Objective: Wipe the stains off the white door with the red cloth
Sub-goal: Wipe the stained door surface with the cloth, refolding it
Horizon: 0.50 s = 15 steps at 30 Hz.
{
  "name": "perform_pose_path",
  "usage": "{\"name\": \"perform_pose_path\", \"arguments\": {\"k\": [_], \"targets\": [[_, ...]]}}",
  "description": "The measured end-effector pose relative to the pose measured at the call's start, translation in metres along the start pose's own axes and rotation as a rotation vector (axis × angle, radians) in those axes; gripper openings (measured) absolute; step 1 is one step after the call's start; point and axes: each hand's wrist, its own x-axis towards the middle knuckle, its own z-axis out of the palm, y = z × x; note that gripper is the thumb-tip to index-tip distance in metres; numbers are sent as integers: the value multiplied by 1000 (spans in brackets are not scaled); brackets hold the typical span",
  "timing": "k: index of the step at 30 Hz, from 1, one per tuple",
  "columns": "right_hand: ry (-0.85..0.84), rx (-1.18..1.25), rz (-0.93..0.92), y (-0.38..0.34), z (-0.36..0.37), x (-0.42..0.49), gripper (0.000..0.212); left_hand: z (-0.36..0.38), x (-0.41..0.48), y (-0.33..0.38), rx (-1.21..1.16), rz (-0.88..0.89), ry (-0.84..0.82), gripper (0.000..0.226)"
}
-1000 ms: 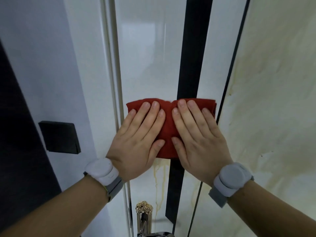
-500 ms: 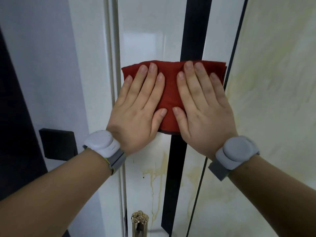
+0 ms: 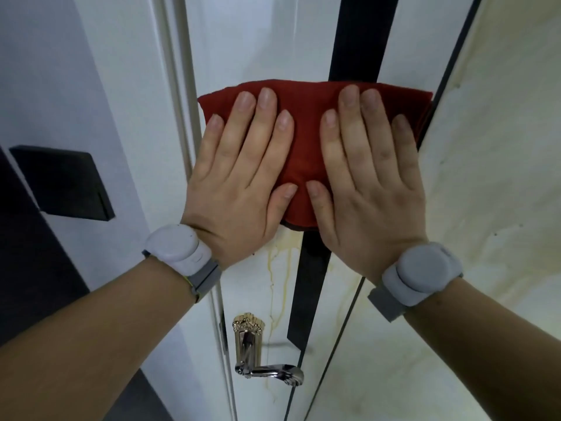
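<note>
The door (image 3: 243, 41) is filling the middle of the view, with a black strip (image 3: 361, 34) running down it. It is running off the frame at top and bottom. To the right, a pale panel (image 3: 501, 147) is showing wide yellowish staining; whether it belongs to the door cannot be told.

The cloth (image 3: 306, 132) is lying flat on the door, across the strip. The left hand (image 3: 239, 183) and right hand (image 3: 370, 189) are pressing it side by side, fingers straight and spread, thumbs nearly meeting at its lower edge.

Half a second ago the cloth was sitting well above the yellow drips (image 3: 283, 253); it is now returning down, its lower edge just touching their top. This reads as an up-and-down stroke, and the drips below are remaining unwiped, so the task is appearing far from done.

The surface under cloth and palms is hidden, so cleaning there cannot be judged. The handle (image 3: 261, 369) is showing near the bottom, with a faint drip running down just to the right of its plate.
</note>
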Motion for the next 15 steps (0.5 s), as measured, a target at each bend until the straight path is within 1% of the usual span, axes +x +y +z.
{"name": "perform_pose_path", "arguments": {"k": [3,9,15], "targets": [[4,27,1,-9,5,-17,63,5,-19,5,2,7,-6,68],[-47,63,-2,-24,18,-59,66,17,-65,19,-5,-3,-77,72],[-65,91,-5,-38,31,-93,68,29,-101,29,-22,6,-80,72]]}}
